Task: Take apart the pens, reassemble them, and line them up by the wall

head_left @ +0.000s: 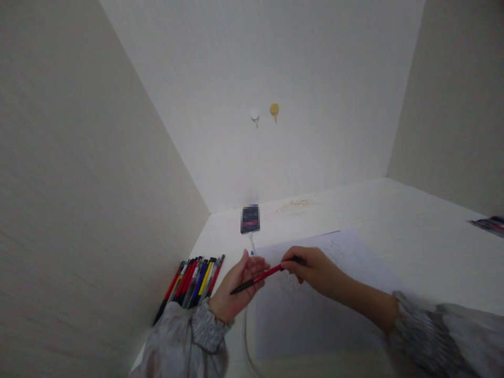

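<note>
A red and black pen point(258, 279) is held between both of my hands above a white sheet of paper point(315, 315). My left hand point(236, 286) curls its fingers around the pen's dark lower end. My right hand point(311, 269) pinches the pen's upper end with closed fingers. The sheet shows a faint drawing. A row of several red, blue, yellow and black pens point(192, 281) lies on the desk just left of my left hand.
A small dark device point(250, 219) with a white cable point(247, 325) sits behind the paper. More pens point(488, 224) lie at the desk's far right. Two round hooks, white point(254, 115) and yellow point(274, 109), hang on the back wall. Walls close in left and right.
</note>
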A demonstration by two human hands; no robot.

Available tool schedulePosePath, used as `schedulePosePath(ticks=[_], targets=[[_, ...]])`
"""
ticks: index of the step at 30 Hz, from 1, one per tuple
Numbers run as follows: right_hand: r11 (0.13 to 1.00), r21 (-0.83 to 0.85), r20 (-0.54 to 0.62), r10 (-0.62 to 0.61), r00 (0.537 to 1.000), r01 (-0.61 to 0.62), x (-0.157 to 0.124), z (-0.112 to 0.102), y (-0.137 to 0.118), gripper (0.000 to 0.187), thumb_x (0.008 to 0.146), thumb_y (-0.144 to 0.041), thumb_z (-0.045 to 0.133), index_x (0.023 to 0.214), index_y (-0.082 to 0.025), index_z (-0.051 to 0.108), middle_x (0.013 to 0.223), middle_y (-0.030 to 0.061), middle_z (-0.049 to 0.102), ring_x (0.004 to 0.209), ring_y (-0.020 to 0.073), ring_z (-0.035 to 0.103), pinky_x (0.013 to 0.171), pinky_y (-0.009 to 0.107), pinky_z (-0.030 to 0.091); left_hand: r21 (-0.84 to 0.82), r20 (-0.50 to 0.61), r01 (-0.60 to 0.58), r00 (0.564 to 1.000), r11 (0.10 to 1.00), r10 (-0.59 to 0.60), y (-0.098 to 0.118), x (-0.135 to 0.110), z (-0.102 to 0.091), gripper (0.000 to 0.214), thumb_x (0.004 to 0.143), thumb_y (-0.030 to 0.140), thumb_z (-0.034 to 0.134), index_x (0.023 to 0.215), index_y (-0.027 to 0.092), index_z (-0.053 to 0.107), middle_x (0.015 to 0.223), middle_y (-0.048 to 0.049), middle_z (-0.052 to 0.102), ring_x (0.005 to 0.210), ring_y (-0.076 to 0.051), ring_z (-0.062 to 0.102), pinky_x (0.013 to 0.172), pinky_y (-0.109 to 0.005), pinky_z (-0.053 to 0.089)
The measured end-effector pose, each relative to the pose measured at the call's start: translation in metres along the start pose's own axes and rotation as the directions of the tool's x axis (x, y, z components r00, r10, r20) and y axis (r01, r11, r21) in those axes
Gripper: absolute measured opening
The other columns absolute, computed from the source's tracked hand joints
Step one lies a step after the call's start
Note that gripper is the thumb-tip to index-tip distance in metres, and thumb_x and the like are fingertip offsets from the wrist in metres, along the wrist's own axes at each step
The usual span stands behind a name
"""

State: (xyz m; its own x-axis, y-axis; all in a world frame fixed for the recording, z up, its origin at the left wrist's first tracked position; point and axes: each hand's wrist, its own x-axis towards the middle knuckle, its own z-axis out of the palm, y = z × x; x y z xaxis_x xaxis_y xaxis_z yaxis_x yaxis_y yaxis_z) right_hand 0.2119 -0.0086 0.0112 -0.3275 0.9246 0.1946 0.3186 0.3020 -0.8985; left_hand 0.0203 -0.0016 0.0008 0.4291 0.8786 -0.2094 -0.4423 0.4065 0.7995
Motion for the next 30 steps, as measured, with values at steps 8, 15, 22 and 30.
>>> schedulePosePath(ticks=[8,15,22,30], targets=[[0.976,0.156,-0.083,0.168,0.982,-0.154,-0.006,-0.011,0.014,0.027,0.075,-0.04,0.041,0.062,-0.017,0.047,0.044,-0.0043,0.047,0.031,0.0051,0.039,0.033,0.017,0.03,-0.161,-0.047,-0.273,0.962,0.948,0.269,-0.002,0.002,-0.001,0.026,0.077,0.026,0.05,0.094,0.008,0.057,0.094,-0.0128,0.062,0.086,-0.016,0.058,0.077,-0.024,0.045],[0.952,0.165,0.088,0.245,0.965,-0.257,-0.016,-0.007,0.012,0.028,0.077,-0.04,0.037,0.063,-0.017,0.045,0.037,-0.0068,0.041,0.027,0.0047,0.032,0.029,0.017,0.024,-0.097,-0.197,-0.342,0.927,0.935,0.319,-0.008,0.007,-0.005,0.017,0.069,0.013,0.059,0.085,0.01,0.062,0.077,-0.0059,0.066,0.064,-0.009,0.06,0.062,-0.015,0.049],[0.978,0.094,0.017,0.183,0.983,-0.184,-0.016,-0.001,0.014,0.025,0.078,-0.034,0.039,0.063,-0.017,0.048,0.051,-0.0012,0.053,0.04,0.0077,0.046,0.041,0.019,0.035,-0.071,-0.337,-0.328,0.897,0.942,0.287,-0.008,0.007,-0.007,0.008,0.068,0.007,0.058,0.073,0.009,0.064,0.073,-0.0051,0.067,0.062,-0.007,0.061,0.06,-0.012,0.049],[0.893,-0.433,-0.024,-0.151,0.988,0.126,-0.028,0.005,0.014,0.022,0.081,-0.025,0.037,0.074,-0.018,0.056,0.068,0.0056,0.058,0.06,0.0143,0.05,0.056,0.026,0.037,-0.136,-0.456,-0.299,0.865,0.945,0.208,-0.013,0.011,-0.011,0.017,0.074,0.001,0.049,0.068,0.009,0.063,0.07,-0.0043,0.067,0.062,-0.007,0.061,0.059,-0.012,0.051]])
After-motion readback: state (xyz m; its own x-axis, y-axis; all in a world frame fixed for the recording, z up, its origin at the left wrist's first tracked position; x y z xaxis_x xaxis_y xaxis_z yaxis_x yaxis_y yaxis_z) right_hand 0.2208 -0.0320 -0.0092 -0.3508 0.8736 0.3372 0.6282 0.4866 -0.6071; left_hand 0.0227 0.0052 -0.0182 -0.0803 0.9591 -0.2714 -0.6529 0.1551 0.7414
